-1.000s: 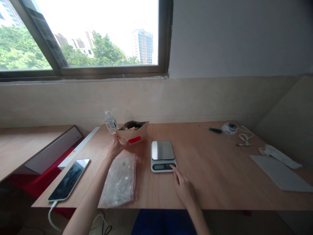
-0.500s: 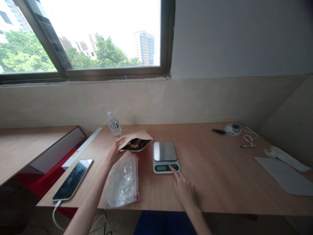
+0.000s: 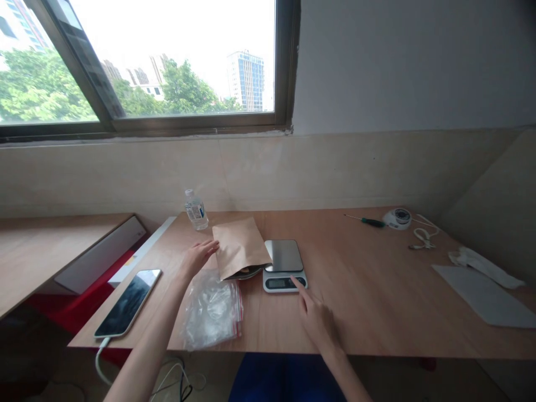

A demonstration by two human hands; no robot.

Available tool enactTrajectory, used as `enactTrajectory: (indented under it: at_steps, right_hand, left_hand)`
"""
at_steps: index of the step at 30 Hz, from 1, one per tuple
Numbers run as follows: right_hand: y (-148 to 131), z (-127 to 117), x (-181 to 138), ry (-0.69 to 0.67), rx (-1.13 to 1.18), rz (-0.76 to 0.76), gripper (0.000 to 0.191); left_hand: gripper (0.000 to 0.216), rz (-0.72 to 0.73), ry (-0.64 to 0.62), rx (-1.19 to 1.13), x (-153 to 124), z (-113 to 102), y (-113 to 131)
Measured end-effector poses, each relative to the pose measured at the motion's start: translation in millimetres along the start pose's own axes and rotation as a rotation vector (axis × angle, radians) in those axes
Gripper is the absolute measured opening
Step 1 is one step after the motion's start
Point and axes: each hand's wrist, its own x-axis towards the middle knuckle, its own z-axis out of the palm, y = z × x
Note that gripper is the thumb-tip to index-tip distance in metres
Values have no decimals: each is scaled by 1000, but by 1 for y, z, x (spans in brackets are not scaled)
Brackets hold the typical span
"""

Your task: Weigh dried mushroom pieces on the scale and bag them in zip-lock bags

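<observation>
A brown paper bag (image 3: 242, 245) lies on its side with its mouth toward me, some brown pieces just showing inside. Its right corner reaches the edge of the kitchen scale (image 3: 285, 255), which has a steel plate and a small display. My left hand (image 3: 198, 259) is open, fingers stretched out at the bag's left edge. At the scale's buttons is the index fingertip of my right hand (image 3: 318, 319); its other fingers are bent and it holds nothing. In front of the bag lies a clear zip bag (image 3: 213, 318) with a red strip, partly crumpled.
A phone (image 3: 128, 304) with a charging cable lies on the left of the wooden table (image 3: 368, 301). Behind stands a water bottle (image 3: 196, 211). At the right are a screwdriver (image 3: 372, 222), a white dome camera (image 3: 397, 219) and a grey-white sheet (image 3: 481, 296).
The paper bag has tipped down flat and shifted right, against the scale. My left hand has loosened from it. The zip bag's right edge is more crumpled. My right hand stays at the buttons.
</observation>
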Motion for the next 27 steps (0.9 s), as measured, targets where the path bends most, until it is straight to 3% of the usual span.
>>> enactTrajectory:
  at_steps: [7,17,21,25,27]
  right_hand:
    - [7,2,0,67,150,23,47]
    - [7,1,1,87,201,38,45]
    - [8,3,1,96,225,61,46]
    - [7,2,1,147,298,53,45]
    - [7,1,0,145,319,66,43]
  left_hand:
    - [17,-43,30,92,5,-7,-5]
    - [19,-64,40,172,6,-15,15]
    - [35,-154,144,199,-14,-23,72]
    - [21,-215,144,-116,-54,-18,151]
    - [19,-288,89,-261,-75,-8,173]
